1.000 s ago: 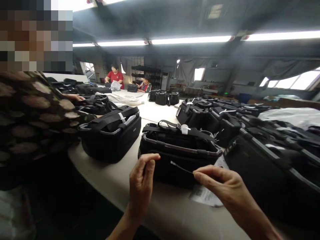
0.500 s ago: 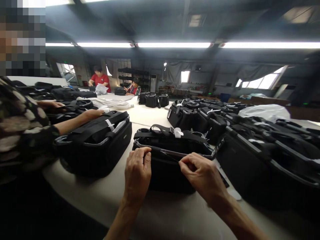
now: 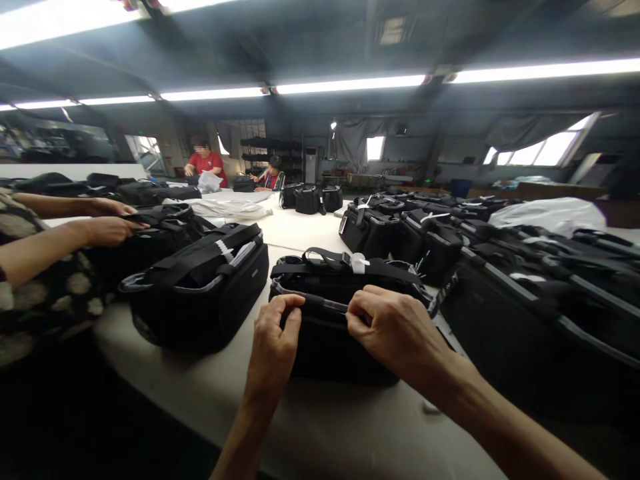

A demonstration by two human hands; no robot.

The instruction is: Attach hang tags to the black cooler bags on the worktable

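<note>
Lying crosswise on the pale table (image 3: pixel 200 393) in the head view, the bag (image 3: pixel 330 347) sits straight ahead of the person, its long axis running left to right and dipping slightly toward the right. Its long front panel faces the person and its open top faces upward. The body is boxy with rounded corners, in dull black fabric; grey trim (image 3: pixel 335 305) edges the rim. A flat black strap (image 3: pixel 387 269) crosses the back of the opening, carrying a rounded white tag (image 3: pixel 358 263).

The left hand (image 3: pixel 276 340) is at the left part of the front rim, fingers curled, with a narrow gap between forefinger and thumb; whether it holds anything I cannot tell. The right hand (image 3: pixel 400 333) is at the same rim, farther right, its fingertips pinched together; what is between them is hidden. A short stretch of trim shows between the hands.

Just left stands a second bag (image 3: pixel 200 313), its long axis slanting away toward the far right, with a jagged-edged white band (image 3: pixel 225 251) around its strap. More black bags (image 3: pixel 505 333) crowd the right side, near a crumpled white sheet (image 3: pixel 547 217). At far left, a co-worker in floral cloth has both hands (image 3: pixel 110 230) at another dark bag.
</note>
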